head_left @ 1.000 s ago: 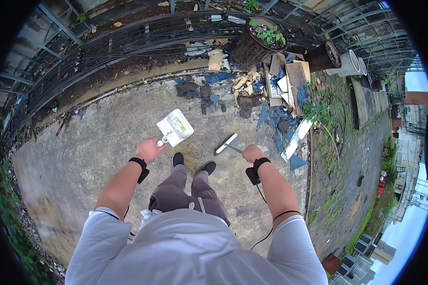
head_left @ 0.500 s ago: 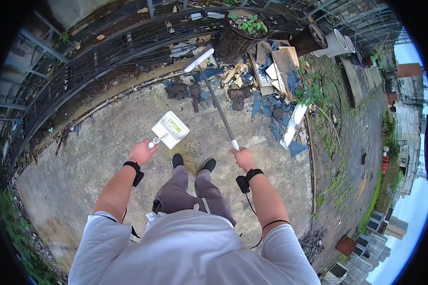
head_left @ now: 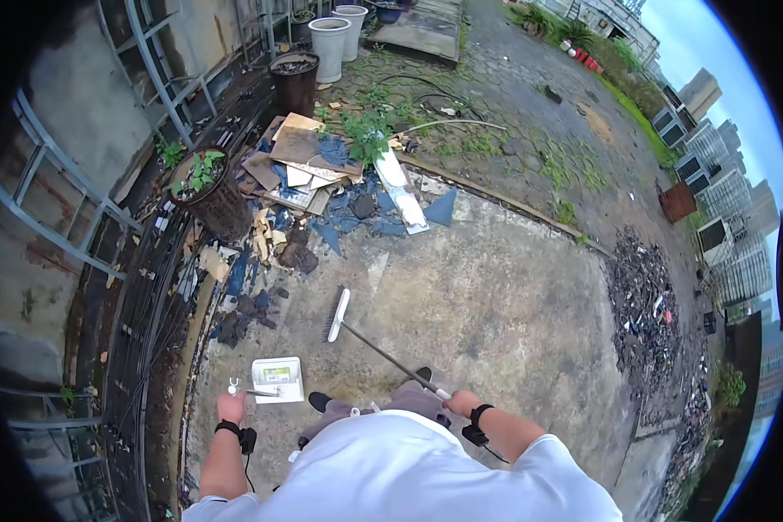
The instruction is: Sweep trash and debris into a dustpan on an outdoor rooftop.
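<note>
Broom (head_left: 348, 324) in right hand (head_left: 461, 403) (dustpan (head_left: 277, 380) left).

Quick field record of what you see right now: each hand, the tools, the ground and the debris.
left hand: grips the handle of a white dustpan, pan held low over the concrete
right hand: grips the upper end of a broom handle
broom: angled forward and left, head on or near the floor
ground: grey concrete slab
debris: heap of boards and blue tile pieces ahead of the broom
nearby: planted basket pot left of the heap
</note>
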Action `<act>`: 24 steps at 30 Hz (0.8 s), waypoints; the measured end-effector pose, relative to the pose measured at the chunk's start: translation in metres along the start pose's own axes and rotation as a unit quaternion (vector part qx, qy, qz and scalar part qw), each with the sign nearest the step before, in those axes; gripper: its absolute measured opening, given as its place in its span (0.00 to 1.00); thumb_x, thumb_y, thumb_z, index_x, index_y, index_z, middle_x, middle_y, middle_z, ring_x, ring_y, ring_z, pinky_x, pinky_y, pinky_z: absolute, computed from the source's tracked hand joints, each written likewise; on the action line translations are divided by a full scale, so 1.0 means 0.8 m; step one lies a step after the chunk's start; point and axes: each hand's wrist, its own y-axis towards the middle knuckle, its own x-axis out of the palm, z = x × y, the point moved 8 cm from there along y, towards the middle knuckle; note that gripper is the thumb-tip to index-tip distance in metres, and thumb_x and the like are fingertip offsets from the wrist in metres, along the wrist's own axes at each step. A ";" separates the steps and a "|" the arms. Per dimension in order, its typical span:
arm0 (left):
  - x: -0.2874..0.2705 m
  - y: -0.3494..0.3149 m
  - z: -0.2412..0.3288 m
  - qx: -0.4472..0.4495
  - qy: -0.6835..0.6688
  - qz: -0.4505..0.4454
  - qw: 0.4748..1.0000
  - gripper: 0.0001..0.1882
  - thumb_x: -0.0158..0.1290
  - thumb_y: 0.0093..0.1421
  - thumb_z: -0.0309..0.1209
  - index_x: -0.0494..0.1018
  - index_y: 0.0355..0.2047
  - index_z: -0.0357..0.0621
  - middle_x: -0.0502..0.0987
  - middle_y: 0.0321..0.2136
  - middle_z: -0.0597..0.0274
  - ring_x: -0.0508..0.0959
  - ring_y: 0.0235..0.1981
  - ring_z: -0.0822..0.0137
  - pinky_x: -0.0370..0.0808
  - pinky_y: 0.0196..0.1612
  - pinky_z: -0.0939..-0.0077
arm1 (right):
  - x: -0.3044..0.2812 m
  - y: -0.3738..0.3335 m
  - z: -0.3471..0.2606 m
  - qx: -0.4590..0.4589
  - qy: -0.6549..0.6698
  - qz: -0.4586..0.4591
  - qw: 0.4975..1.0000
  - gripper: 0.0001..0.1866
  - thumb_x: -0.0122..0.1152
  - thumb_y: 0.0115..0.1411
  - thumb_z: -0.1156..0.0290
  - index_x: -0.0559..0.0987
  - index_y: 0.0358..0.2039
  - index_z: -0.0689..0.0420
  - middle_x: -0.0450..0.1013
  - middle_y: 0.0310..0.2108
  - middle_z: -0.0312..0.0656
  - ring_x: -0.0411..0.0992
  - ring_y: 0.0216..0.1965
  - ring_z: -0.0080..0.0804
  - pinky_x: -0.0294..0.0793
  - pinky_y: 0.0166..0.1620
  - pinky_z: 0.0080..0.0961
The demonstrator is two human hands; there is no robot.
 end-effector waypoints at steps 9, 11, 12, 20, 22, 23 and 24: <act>0.135 -0.028 0.325 0.118 0.065 -0.006 0.991 0.21 0.59 0.52 0.41 0.78 0.33 0.32 0.80 0.28 0.41 0.81 0.35 0.45 0.74 0.39 0.56 | 0.007 -0.027 0.271 0.172 0.303 0.011 0.937 0.20 0.63 0.53 0.56 0.82 0.28 0.65 0.76 0.19 0.43 0.74 0.19 0.33 0.72 0.24 0.31; 0.180 -0.018 0.386 0.128 0.061 -0.022 0.990 0.22 0.60 0.52 0.43 0.78 0.33 0.31 0.80 0.29 0.41 0.81 0.36 0.46 0.74 0.40 0.57 | -0.010 -0.024 0.321 0.213 0.393 0.028 0.894 0.18 0.66 0.53 0.59 0.80 0.24 0.64 0.72 0.17 0.40 0.70 0.16 0.29 0.68 0.20 0.31; 0.201 -0.017 0.421 0.143 0.069 -0.024 0.987 0.22 0.60 0.52 0.43 0.79 0.33 0.32 0.80 0.30 0.41 0.81 0.36 0.46 0.74 0.40 0.57 | -0.016 -0.025 0.342 0.234 0.436 0.023 0.868 0.17 0.67 0.53 0.60 0.79 0.22 0.63 0.71 0.15 0.38 0.68 0.14 0.28 0.66 0.18 0.30; 0.328 -0.077 0.739 0.257 0.090 -0.078 0.959 0.23 0.59 0.53 0.45 0.78 0.34 0.32 0.80 0.29 0.42 0.81 0.35 0.46 0.74 0.38 0.59 | -0.084 -0.015 0.463 0.255 0.568 0.127 0.772 0.19 0.69 0.53 0.60 0.75 0.18 0.63 0.69 0.13 0.41 0.65 0.12 0.30 0.62 0.16 0.30; 0.381 -0.043 0.784 0.268 0.067 -0.091 0.957 0.23 0.59 0.54 0.45 0.78 0.35 0.32 0.80 0.29 0.43 0.81 0.34 0.47 0.74 0.38 0.59 | -0.095 -0.003 0.478 0.254 0.585 0.130 0.759 0.19 0.68 0.53 0.60 0.75 0.17 0.62 0.69 0.13 0.41 0.66 0.12 0.30 0.62 0.16 0.30; 0.406 -0.030 0.811 0.289 0.034 -0.096 0.952 0.23 0.59 0.54 0.45 0.78 0.35 0.33 0.81 0.30 0.43 0.81 0.34 0.48 0.74 0.38 0.60 | -0.100 -0.002 0.489 0.284 0.590 0.129 0.745 0.19 0.68 0.54 0.60 0.75 0.17 0.62 0.69 0.13 0.41 0.66 0.12 0.30 0.62 0.16 0.29; 0.432 -0.020 0.839 0.293 0.010 -0.102 0.951 0.23 0.59 0.54 0.45 0.78 0.35 0.33 0.81 0.30 0.44 0.81 0.34 0.49 0.74 0.38 0.60 | -0.100 0.003 0.496 0.310 0.610 0.107 0.721 0.19 0.68 0.54 0.60 0.75 0.17 0.61 0.69 0.13 0.41 0.66 0.12 0.31 0.63 0.16 0.29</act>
